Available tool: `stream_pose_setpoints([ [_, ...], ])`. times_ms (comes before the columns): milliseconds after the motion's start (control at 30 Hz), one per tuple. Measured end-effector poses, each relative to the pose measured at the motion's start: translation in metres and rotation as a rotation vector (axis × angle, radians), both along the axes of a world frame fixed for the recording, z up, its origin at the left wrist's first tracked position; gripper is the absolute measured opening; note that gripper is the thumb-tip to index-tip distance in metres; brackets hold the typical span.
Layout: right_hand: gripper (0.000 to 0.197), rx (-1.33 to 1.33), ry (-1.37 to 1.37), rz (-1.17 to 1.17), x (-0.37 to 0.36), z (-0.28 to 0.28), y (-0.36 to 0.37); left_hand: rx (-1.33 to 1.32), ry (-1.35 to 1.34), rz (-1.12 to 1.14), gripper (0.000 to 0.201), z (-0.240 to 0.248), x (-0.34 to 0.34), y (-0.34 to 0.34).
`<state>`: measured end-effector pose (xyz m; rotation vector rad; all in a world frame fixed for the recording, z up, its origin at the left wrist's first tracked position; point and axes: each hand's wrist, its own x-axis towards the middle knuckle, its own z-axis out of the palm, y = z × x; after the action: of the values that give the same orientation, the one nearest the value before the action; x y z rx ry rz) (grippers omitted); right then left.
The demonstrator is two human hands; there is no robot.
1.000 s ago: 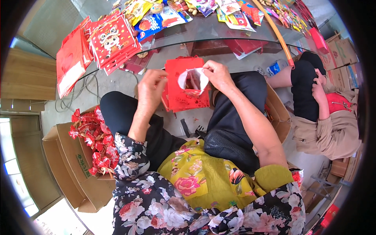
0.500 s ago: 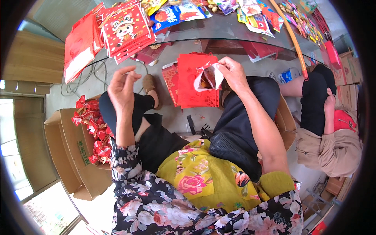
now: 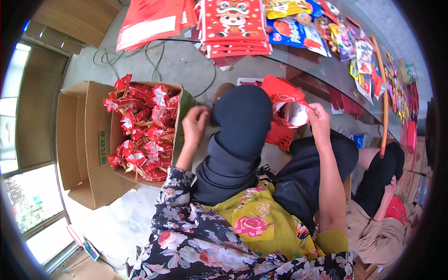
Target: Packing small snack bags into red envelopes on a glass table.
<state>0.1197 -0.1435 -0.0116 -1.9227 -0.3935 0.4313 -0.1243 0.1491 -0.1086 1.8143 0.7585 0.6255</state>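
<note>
My right hand (image 3: 319, 122) pinches the top edge of a red bag (image 3: 281, 132), whose mouth gapes and shows a white inner lining. What lies inside the bag is hard to make out. My left hand (image 3: 195, 123) is beside my raised left knee, its fingers drawn together; anything between them is hidden. Close to that hand, on its left, stands an open cardboard box (image 3: 100, 156) filled with several tied red bundles (image 3: 140, 133) with gathered tops. More red packaging shows behind the held bag.
On the glass table (image 3: 298, 63) lie a stack of red patterned bags (image 3: 233, 28), a blue snack pack (image 3: 298, 35) and several small packets. An orange stick (image 3: 380, 93) juts over its edge. Another person (image 3: 380, 200) sits at the right. A cable (image 3: 158, 60) loops over the floor.
The view has swung left, bringing more of the box into sight. My left hand, loosely spread before, has come down with its fingers together. My right hand still holds the bag's rim.
</note>
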Motion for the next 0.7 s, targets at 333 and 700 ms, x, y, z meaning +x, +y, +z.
stream_pose_setpoints([
  [333, 0.008, 0.014, 0.125, -0.038, 0.007, -0.013, 0.01, -0.206, 0.797, -0.337, 0.015, -0.262, -0.137, -0.082],
  [700, 0.009, 0.036, 0.128, 0.023, 0.01, -0.015, 0.019, -0.21, 0.648, -0.523, 0.022, -0.187, -0.09, -0.063],
])
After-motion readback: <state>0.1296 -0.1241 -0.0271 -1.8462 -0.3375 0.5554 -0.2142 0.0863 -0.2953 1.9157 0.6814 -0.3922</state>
